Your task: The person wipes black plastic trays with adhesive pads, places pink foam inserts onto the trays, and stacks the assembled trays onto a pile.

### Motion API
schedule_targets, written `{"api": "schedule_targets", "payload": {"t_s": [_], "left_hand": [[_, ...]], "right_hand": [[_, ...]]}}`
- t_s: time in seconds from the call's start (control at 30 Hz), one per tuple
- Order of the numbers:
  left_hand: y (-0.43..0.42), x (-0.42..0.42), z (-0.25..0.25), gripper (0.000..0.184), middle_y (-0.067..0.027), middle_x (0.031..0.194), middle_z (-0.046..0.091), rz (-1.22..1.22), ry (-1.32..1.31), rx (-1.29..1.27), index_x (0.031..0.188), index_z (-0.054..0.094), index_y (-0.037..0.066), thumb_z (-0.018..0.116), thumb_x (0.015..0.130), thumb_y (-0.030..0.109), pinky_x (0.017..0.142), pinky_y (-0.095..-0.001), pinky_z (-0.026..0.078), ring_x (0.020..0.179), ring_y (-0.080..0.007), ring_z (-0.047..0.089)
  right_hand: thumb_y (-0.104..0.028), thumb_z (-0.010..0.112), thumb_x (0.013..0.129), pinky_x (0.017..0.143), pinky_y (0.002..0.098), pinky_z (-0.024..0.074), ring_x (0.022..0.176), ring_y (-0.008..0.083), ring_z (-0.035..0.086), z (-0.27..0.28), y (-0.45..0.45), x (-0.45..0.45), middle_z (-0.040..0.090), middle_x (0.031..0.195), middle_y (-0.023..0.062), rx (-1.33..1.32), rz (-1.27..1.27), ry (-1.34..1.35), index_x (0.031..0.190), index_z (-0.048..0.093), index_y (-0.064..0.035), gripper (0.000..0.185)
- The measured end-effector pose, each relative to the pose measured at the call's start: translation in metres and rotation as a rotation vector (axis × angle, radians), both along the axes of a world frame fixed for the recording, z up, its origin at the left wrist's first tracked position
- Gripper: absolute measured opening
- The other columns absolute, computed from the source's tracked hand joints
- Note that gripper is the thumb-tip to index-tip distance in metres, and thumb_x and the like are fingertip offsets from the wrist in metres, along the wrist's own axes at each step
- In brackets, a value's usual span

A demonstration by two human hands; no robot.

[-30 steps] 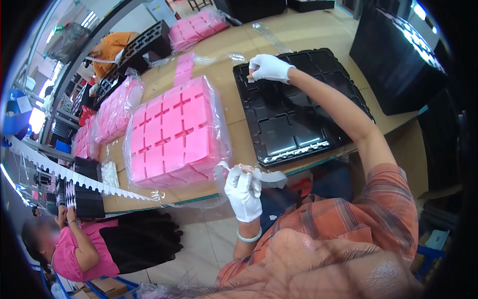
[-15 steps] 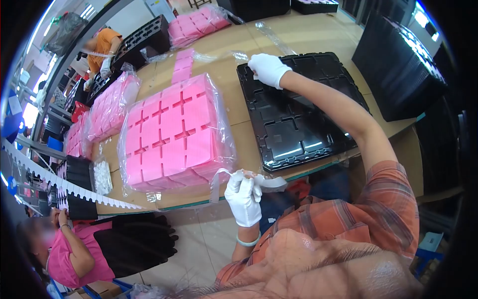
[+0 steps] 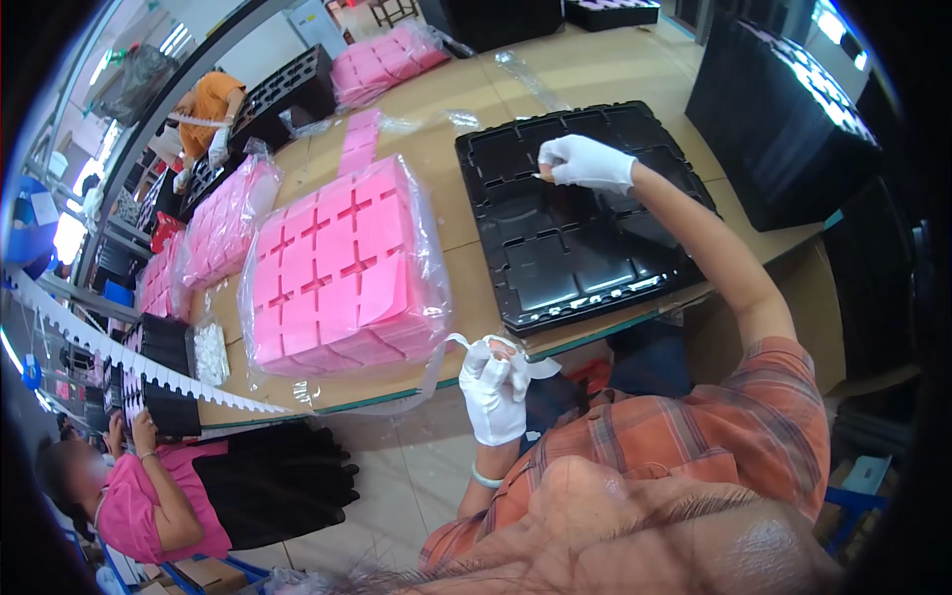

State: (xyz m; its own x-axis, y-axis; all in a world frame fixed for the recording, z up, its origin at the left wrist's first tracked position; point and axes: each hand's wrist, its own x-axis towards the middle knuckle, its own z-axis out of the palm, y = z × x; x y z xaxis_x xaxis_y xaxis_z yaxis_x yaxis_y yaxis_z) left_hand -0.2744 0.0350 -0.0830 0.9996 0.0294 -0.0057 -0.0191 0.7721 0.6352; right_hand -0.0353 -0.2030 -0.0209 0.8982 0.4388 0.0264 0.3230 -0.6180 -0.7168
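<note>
My left hand (image 3: 494, 389), in a white glove with bare fingertips, is closed on a white strip (image 3: 431, 375) in front of the table edge. One end of the strip trails left toward the pink stack; a short end sticks out to the right. My right hand (image 3: 590, 164), gloved too, is pinched just over the upper middle of a black plastic tray (image 3: 555, 253). A small pale tip shows at its fingers; whether it is a fingertip or a held piece I cannot make out. The tray lies flat, with moulded rectangular sections.
Left of the tray stands a bagged stack of pink slotted sheets (image 3: 332, 268). More pink bundles (image 3: 233, 203) lie beyond it. A tall black tray stack (image 3: 778, 129) stands right. A co-worker in pink (image 3: 164, 496) is at lower left, another in orange (image 3: 210, 104) at upper left.
My right hand has moved from the tray's far left corner rightward and nearer, over its upper middle. My left hand keeps hold of the strip. The view has shifted slightly.
</note>
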Motion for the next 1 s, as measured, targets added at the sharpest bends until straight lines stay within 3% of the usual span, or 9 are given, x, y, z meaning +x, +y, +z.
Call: {"api": "schedule_targets", "payload": {"t_s": [0.17,0.23,0.27,0.37,0.53,0.63,0.8,0.9,1.0], "left_hand": [[-0.015,0.006,0.002,0.007,-0.0091,0.084,0.055,-0.089,-0.007,0.038,0.086,0.055,0.001,0.061,0.085,0.006,0.042,-0.0226,0.034,0.05,-0.0118,0.047],[-0.015,0.005,0.003,0.007,-0.0096,0.085,0.055,-0.065,0.0,0.046,0.086,0.055,0.001,0.06,0.085,0.006,0.042,-0.0228,0.034,0.05,-0.0121,0.047],[-0.013,0.004,0.003,0.007,-0.0098,0.085,0.055,-0.052,0.007,0.044,0.086,0.055,0.001,0.06,0.085,0.006,0.042,-0.0228,0.034,0.05,-0.0121,0.047],[-0.008,0.003,-0.001,0.006,-0.0098,0.084,0.056,-0.001,0.031,0.067,0.086,0.056,0.001,0.059,0.086,0.006,0.042,-0.0216,0.034,0.05,-0.0112,0.048],[0.001,0.01,-0.004,0.002,-0.0082,0.08,0.057,0.021,0.068,0.136,0.086,0.057,0.001,0.057,0.086,0.004,0.041,-0.0209,0.035,0.05,-0.0098,0.048],[0.003,0.014,-0.003,0.002,-0.008,0.08,0.056,-0.018,0.054,0.154,0.085,0.057,0.001,0.056,0.086,0.003,0.042,-0.0212,0.035,0.05,-0.0098,0.048],[-0.003,0.018,-0.002,0.013,-0.007,0.072,0.05,-0.038,0.074,0.184,0.081,0.053,0.003,0.062,0.086,0.011,0.04,-0.0215,0.032,0.047,-0.0103,0.044],[-0.003,0.016,0.001,0.013,-0.007,0.072,0.05,-0.036,0.069,0.161,0.081,0.053,0.003,0.062,0.086,0.011,0.04,-0.0214,0.032,0.047,-0.0103,0.044],[0.002,0.011,-0.001,0.013,-0.0069,0.072,0.051,0.008,0.077,0.194,0.082,0.053,0.003,0.061,0.086,0.011,0.04,-0.0214,0.032,0.047,-0.0104,0.044]], "right_hand": [[-0.017,0.064,0.078,0.065,0.0307,0.0478,0.067,0.0204,0.06,-0.012,0.023,0.063,0.063,0.072,0.0088,-0.204,0.13,-0.244,0.085,0.064,-0.0056,0.013],[-0.016,0.063,0.076,0.066,0.034,0.0488,0.068,0.027,0.063,-0.006,0.042,0.085,0.065,0.075,0.0122,-0.341,0.177,0.004,0.085,0.063,-0.0036,0.016],[-0.016,0.064,0.073,0.068,0.039,0.0505,0.075,0.033,0.065,0.008,0.053,0.081,0.068,0.084,0.0168,-0.405,0.125,0.153,0.087,0.067,-0.0025,0.02],[-0.015,0.064,0.071,0.07,0.0424,0.0517,0.079,0.0355,0.067,-0.006,0.072,0.111,0.068,0.091,0.0208,-0.676,0.263,-0.238,0.089,0.071,-0.0024,0.023],[-0.007,0.059,0.072,0.077,0.0436,0.0523,0.085,0.0388,0.066,-0.008,0.078,0.079,0.067,0.09,0.0238,-0.623,0.0,-0.34,0.087,0.069,0.0023,0.02],[-0.006,0.057,0.075,0.076,0.0446,0.0523,0.086,0.0384,0.065,-0.027,0.075,0.068,0.065,0.089,0.0237,-0.486,-0.071,-0.587,0.085,0.067,0.0026,0.016],[-0.009,0.059,0.076,0.075,0.0441,0.0516,0.085,0.0383,0.065,-0.023,0.075,0.067,0.065,0.088,0.0226,-0.505,-0.042,-0.528,0.086,0.066,0.0008,0.016],[-0.013,0.06,0.076,0.074,0.0445,0.051,0.081,0.0378,0.064,-0.01,0.069,0.064,0.065,0.085,0.02,-0.593,0.161,-0.335,0.086,0.067,-0.0024,0.015],[-0.013,0.059,0.079,0.073,0.0418,0.0495,0.082,0.0356,0.064,0.007,0.045,0.038,0.066,0.082,0.0168,-0.406,0.096,-0.314,0.081,0.063,-0.0041,0.01]]}}
